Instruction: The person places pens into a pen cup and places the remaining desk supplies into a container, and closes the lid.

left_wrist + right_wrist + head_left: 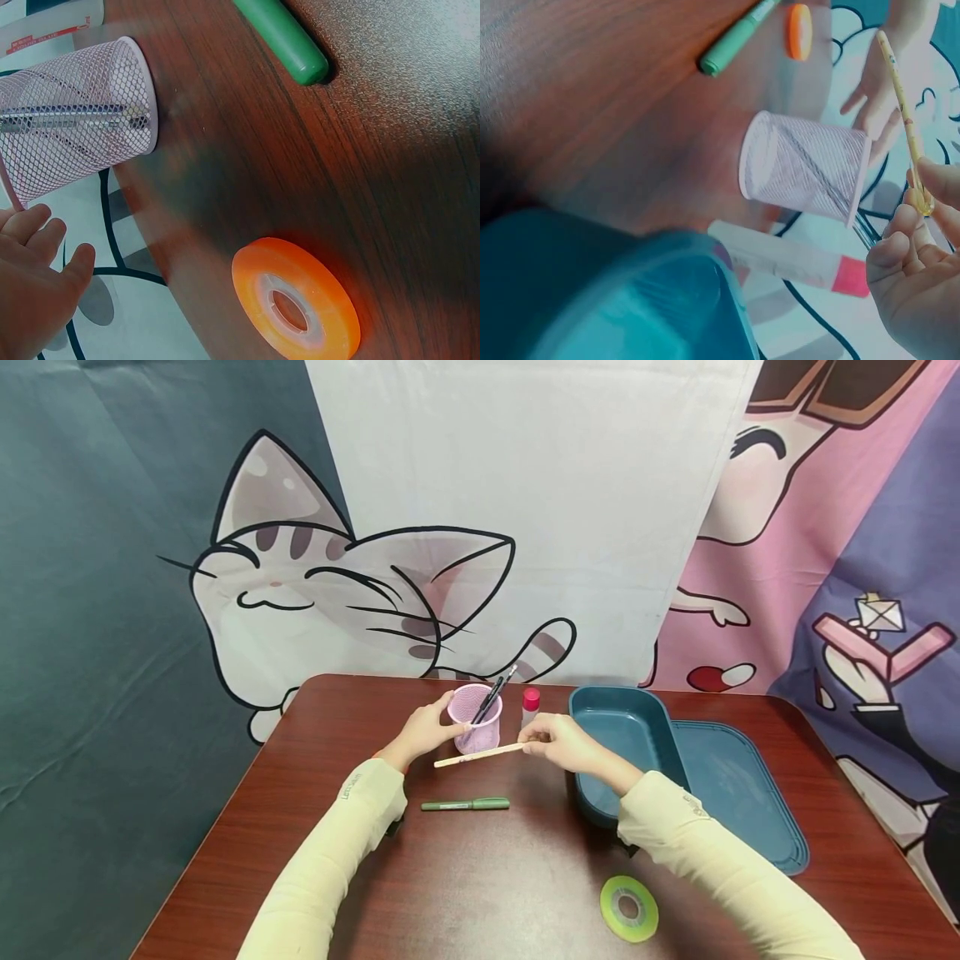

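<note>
My left hand holds the rim of a pink mesh pen holder, with its fingers at the rim in the left wrist view. Dark pens lean inside the holder. In my right hand, thumb and fingers pinch one end of a slim yellow patterned pencil-like stick. The stick lies nearly level in front of the holder, its free end pointing left. Behind the right hand stands a clear bottle with a red cap, its lower part partly hidden.
A green pen lies nearer me on the brown table. A blue bin stands right, partly under my right forearm, beside a flat blue lid. A green tape roll lies front right; an orange tape roll is near my left wrist.
</note>
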The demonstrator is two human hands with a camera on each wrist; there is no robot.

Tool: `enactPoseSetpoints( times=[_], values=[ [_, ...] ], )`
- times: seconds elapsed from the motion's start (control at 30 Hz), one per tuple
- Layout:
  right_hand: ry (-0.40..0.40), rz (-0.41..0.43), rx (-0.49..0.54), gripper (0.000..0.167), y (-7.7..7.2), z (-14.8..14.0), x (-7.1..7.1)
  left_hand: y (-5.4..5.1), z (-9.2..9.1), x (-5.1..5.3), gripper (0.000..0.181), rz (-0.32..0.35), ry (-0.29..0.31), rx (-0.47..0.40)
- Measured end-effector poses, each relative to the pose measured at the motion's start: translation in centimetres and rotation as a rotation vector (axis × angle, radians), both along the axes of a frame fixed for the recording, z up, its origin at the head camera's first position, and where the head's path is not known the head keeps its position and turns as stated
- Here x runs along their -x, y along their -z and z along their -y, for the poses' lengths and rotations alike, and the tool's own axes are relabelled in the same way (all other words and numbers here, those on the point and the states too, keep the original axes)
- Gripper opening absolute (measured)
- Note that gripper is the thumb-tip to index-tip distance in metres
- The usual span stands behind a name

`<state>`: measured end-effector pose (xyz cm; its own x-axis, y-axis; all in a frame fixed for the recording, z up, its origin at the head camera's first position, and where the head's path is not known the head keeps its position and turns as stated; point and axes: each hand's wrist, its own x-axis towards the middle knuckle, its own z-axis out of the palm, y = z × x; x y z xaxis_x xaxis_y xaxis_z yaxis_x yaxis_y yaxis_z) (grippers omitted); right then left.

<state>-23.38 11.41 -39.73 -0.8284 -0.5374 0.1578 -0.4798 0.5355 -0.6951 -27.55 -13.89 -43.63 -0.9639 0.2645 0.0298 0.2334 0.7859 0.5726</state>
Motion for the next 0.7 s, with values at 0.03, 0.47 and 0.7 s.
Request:
enactPoseSetpoints(
  times=[0.03,0.47,0.7],
  values=[
    [0.002,-0.001,0.011,0.005,-0.1,-0.2,0.1,0.0,0.0,0.0,0.076,-0.002,0.001,0.0],
    [0.119,-0.024,0.078,0.006,-1.9,-1.4,1.7,-0.1,-0.1,0.0,0.075,-0.002,-0.004,0.005],
    [0.184,-0.041,0.054,0.008,-2.5,-1.3,2.3,-0.1,-0.1,0.0,0.076,0.001,0.0,0.003]
  ],
)
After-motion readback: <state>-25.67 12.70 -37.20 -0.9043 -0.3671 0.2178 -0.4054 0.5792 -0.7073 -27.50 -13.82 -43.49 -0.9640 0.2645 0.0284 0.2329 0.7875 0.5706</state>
